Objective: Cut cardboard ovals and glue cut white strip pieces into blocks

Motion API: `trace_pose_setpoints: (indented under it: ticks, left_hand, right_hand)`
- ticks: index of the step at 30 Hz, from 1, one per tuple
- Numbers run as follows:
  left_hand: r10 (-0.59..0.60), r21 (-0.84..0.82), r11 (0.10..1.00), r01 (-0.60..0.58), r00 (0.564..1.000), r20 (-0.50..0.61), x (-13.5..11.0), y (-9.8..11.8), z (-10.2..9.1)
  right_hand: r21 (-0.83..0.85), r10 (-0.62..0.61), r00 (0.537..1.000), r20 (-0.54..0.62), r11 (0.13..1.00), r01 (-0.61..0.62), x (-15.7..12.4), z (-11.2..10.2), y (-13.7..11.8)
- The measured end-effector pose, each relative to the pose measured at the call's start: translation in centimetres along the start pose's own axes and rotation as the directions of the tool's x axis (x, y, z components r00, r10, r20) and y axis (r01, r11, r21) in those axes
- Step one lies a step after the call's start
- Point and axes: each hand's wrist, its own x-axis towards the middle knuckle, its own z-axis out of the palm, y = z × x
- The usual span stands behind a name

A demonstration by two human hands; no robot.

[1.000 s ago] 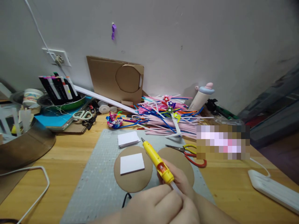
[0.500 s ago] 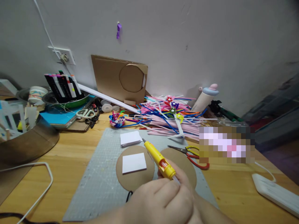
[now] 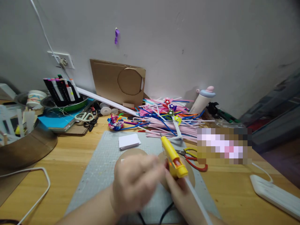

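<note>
My right hand [image 3: 179,190] grips a yellow glue gun [image 3: 172,156], its nozzle pointing up and away, with a clear glue stick [image 3: 198,200] trailing from its back end. My left hand [image 3: 136,182] hovers blurred over the left cardboard disc [image 3: 127,153] on the grey cutting mat [image 3: 98,175], hiding the white card on it; its fingers are smeared by motion. A second cardboard disc [image 3: 191,178] lies partly under the gun. A small stack of white cards [image 3: 128,141] sits farther back on the mat.
Yellow-and-red pliers [image 3: 193,157] lie right of the discs. A heap of pink and coloured pipe cleaners [image 3: 164,120], a bottle [image 3: 201,100], cut cardboard [image 3: 117,81], markers in a bowl [image 3: 62,90], scissors [image 3: 83,116] and a white power strip [image 3: 274,193] surround the mat.
My left hand has left the glue gun and moved left over the left disc. The gun has swung right and its nozzle has lifted.
</note>
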Motion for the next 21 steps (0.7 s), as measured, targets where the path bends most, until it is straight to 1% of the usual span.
trace_pose_setpoints:
  ticks: [1, 2, 3, 4, 6, 7, 9, 10, 13, 14, 15, 16, 17, 18, 19, 20, 21]
  left_hand:
    - [-0.183, 0.071, 0.981, 0.181, 0.983, 0.023, -0.5, -1.7, -0.1]
    - [-0.420, 0.201, 0.897, 0.393, 0.900, 0.116, -1.0, -3.5, -0.1]
    - [-0.610, 0.355, 0.780, 0.516, 0.753, 0.247, -1.5, -5.3, 0.0]
    - [-0.668, 0.408, 0.735, 0.541, 0.681, 0.300, -2.1, -7.1, 0.0]
    - [-0.708, 0.447, 0.704, 0.552, 0.599, 0.376, -3.1, -9.9, 0.1]
    - [-0.718, 0.458, 0.696, 0.554, 0.565, 0.408, -3.5, -10.9, 0.1]
    - [-0.722, 0.459, 0.691, 0.558, 0.520, 0.456, -4.2, -12.1, 0.1]
    - [-0.722, 0.454, 0.691, 0.562, 0.507, 0.471, -4.3, -12.4, 0.1]
    - [-0.723, 0.426, 0.686, 0.590, 0.493, 0.483, -4.2, -12.5, -0.1]
    - [-0.725, 0.424, 0.685, 0.593, 0.497, 0.476, -4.0, -12.3, -0.2]
    - [-0.738, 0.401, 0.670, 0.625, 0.500, 0.453, -3.8, -12.0, -0.3]
    - [-0.761, 0.354, 0.639, 0.683, 0.495, 0.419, -3.5, -11.5, -0.4]
    - [-0.789, 0.294, 0.597, 0.746, 0.481, 0.383, -3.3, -10.9, -0.5]
    - [-0.823, 0.192, 0.532, 0.825, 0.449, 0.349, -3.1, -10.1, -0.7]
    - [-0.847, 0.091, 0.456, 0.885, 0.401, 0.348, -2.9, -9.1, -0.8]
    - [-0.854, 0.024, 0.395, 0.919, 0.357, 0.380, -2.8, -8.0, -0.9]
    - [-0.842, -0.069, 0.303, 0.950, 0.301, 0.448, -2.8, -6.8, -1.1]
  right_hand:
    - [0.029, 0.040, 0.999, -0.034, 0.999, -0.039, -0.2, -0.2, -0.2]
    - [0.065, 0.084, 0.994, -0.071, 0.995, -0.080, -0.3, -0.2, -0.4]
    - [0.102, 0.123, 0.987, -0.103, 0.988, -0.113, -0.4, -0.2, -0.3]
    - [0.135, 0.149, 0.981, -0.125, 0.982, -0.132, -0.4, -0.1, -0.2]
    - [0.172, 0.166, 0.978, -0.124, 0.975, -0.144, -0.5, 0.2, 0.5]
    - [0.178, 0.163, 0.979, -0.121, 0.974, -0.140, -0.5, 0.3, 1.0]
    - [0.162, 0.156, 0.981, -0.120, 0.977, -0.135, -0.7, 0.6, 1.8]
    - [0.146, 0.149, 0.981, -0.128, 0.981, -0.130, -0.7, 0.7, 2.1]
    - [0.101, 0.106, 0.986, -0.129, 0.990, -0.094, -0.7, 0.8, 2.2]
    - [0.091, 0.087, 0.989, -0.123, 0.993, -0.076, -0.6, 0.8, 2.0]
    - [0.085, 0.072, 0.991, -0.114, 0.994, -0.063, -0.5, 0.7, 1.8]
    - [0.084, 0.067, 0.993, -0.101, 0.995, -0.059, -0.3, 0.6, 1.5]
    - [0.089, 0.072, 0.993, -0.093, 0.994, -0.064, -0.1, 0.5, 1.2]
    - [0.102, 0.086, 0.992, -0.091, 0.992, -0.076, 0.1, 0.5, 0.9]
    - [0.115, 0.105, 0.991, -0.087, 0.989, -0.095, 0.3, 0.4, 0.6]
    - [0.121, 0.117, 0.989, -0.094, 0.987, -0.105, 0.5, 0.3, 0.3]
    - [0.116, 0.113, 0.989, -0.097, 0.988, -0.102, 0.7, 0.2, -0.1]
